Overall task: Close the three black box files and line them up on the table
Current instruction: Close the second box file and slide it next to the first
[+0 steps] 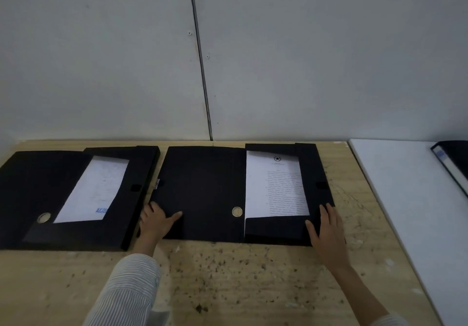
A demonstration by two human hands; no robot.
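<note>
Two black box files lie open and flat on the wooden table (pixel 228 275). The left box file (pixel 30 194) shows white paper (pixel 93 191) in its tray. The middle box file has its lid (pixel 202 189) spread to the left and a printed page (pixel 276 186) in its tray on the right. My left hand (pixel 157 221) holds the lid's near left corner, thumb on top. My right hand (pixel 326 229) rests with fingers spread on the tray's near right corner. A third black file (pixel 453 158) lies at the far right, partly out of view.
A white board (pixel 405 199) covers the surface right of the wooden table and carries the third file. A grey panelled wall (pixel 228 59) stands directly behind the table. The near part of the tabletop is speckled with dark spots.
</note>
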